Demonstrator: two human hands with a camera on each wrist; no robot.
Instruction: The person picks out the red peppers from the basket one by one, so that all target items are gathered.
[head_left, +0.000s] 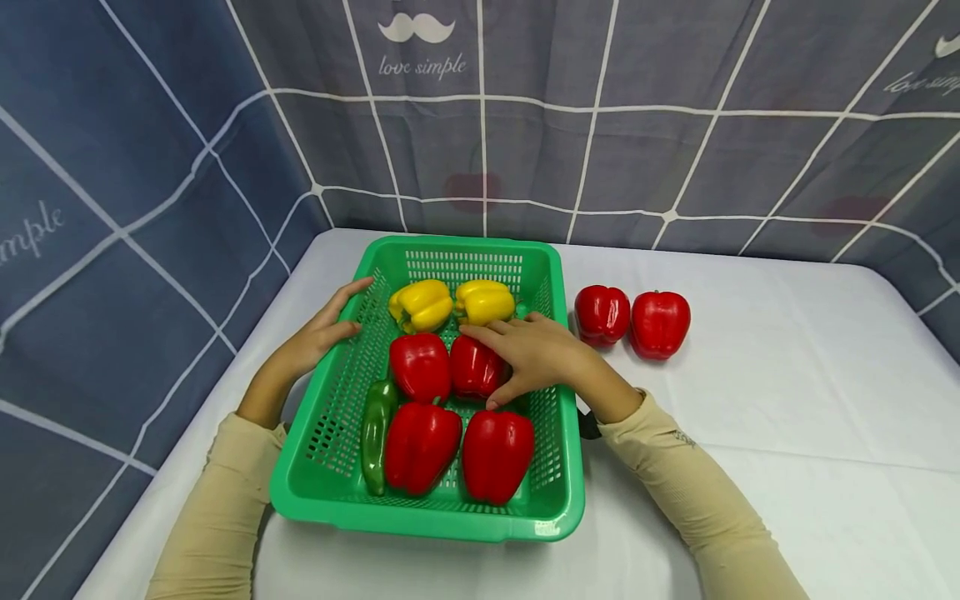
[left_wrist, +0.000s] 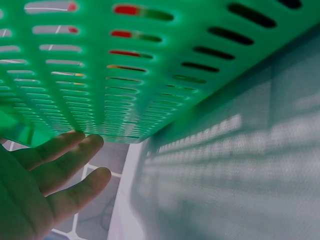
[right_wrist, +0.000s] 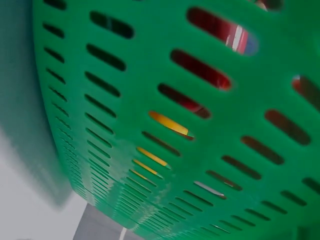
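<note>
A green plastic basket (head_left: 423, 521) holds several red bell peppers, two yellow bell peppers (head_left: 422, 306) and a long green pepper (head_left: 379, 437). My left hand (head_left: 318, 333) rests at the basket's left rim, thumb and a finger over the edge. In the left wrist view its other fingers (left_wrist: 75, 197) lie straight along the outer wall. My right hand (head_left: 536, 358) reaches over the right rim and grips a red bell pepper (head_left: 474, 368) in the basket's middle, thumb on the near side, fingers on the far side. In the right wrist view the basket's perforated wall hides this hand.
Right of the basket, two red bell peppers (head_left: 660, 325) stand side by side on the white tablecloth (head_left: 787, 392). A grey-blue curtain (head_left: 540, 150) with white lines hangs behind and to the left. Something small and black (head_left: 588, 425) shows beneath my right wrist.
</note>
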